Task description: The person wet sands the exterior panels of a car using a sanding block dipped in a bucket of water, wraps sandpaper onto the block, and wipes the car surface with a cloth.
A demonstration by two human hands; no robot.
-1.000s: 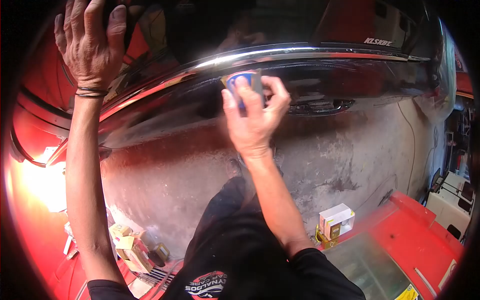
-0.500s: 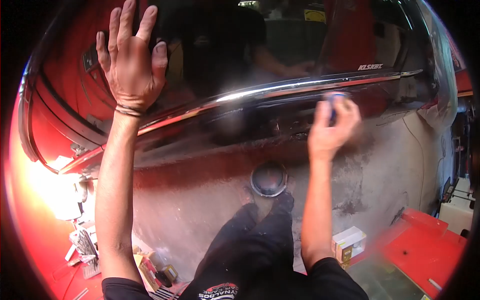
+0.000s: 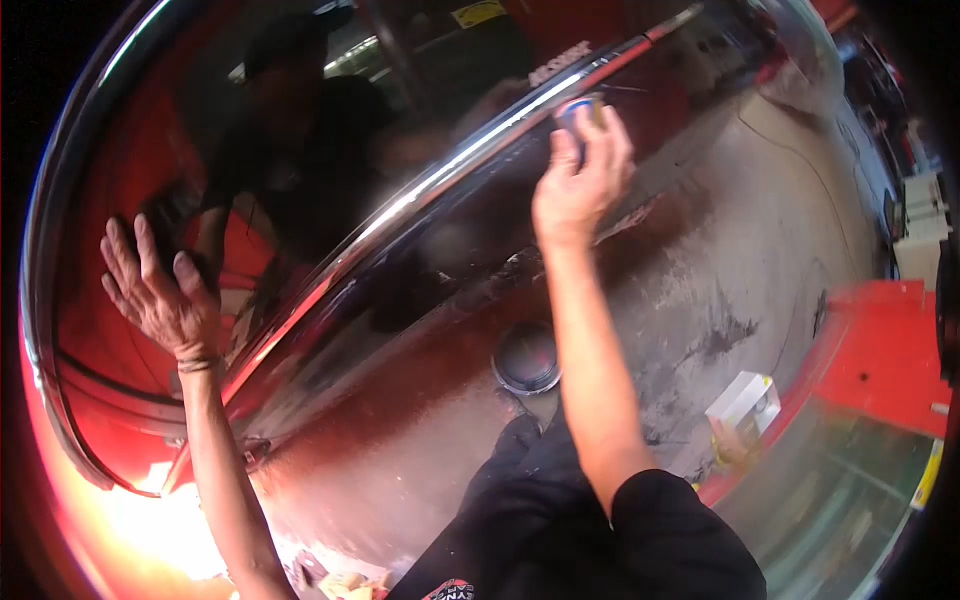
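My left hand (image 3: 165, 300) lies with fingers spread against the dark, glossy car window (image 3: 330, 190), near its left end. My right hand (image 3: 585, 190) is closed around a small blue block or pad (image 3: 573, 112), partly covered by my fingers and blurred. That hand works on the black door panel (image 3: 480, 235), just below the shiny window trim (image 3: 420, 195). White lettering (image 3: 560, 65) sits on the glass above the trim. My body is mirrored in the window.
A dark round object (image 3: 527, 358) with a pale rim is on the floor by my legs. To the right are a white box (image 3: 745, 405), a red surface (image 3: 890, 340) and a glass top (image 3: 830, 480). A bright light (image 3: 170, 530) glares at lower left.
The view has tilted, so the trim now slopes more steeply. My left hand appears lower on the window. My right hand, still holding the blue object, appears farther left and higher.
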